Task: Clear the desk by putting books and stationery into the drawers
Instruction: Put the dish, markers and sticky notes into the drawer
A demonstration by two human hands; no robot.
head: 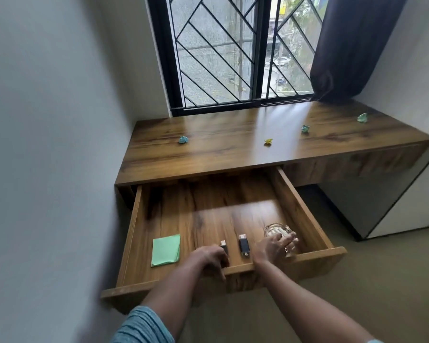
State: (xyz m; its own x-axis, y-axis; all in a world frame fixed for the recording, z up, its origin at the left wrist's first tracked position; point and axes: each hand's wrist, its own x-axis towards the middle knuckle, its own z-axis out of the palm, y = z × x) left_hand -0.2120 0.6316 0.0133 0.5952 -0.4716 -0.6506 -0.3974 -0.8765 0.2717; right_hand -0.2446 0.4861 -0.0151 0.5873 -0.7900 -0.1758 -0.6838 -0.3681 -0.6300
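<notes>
Stowing step, I reckon: right hand [275, 246] is down in the open drawer [305, 206], fingers curled round the glass dish [274, 229] at the front right corner. Dish looks seated on the drawer floor or close to it; can't tell which. Left hand [212, 258] is hooked over the drawer front, fingers curled on the lip, knuckles just beside the grey stick [224, 245]. Between the hands lies the black stick [244, 245]; green pad [165, 250] further left, all inside the drawer. Both forearms reach forward and down, right palm facing down over the dish.

Worktop [221, 157] holds a blue scrap [183, 139] left, yellow scrap [268, 141] mid, second blue scrap [305, 128] and green scrap [362, 117] toward the right. No books in sight. Next move, probably: let go of the dish without tipping it, lift clear of the sticks, then reach well forward for the scraps, drawer left open.
</notes>
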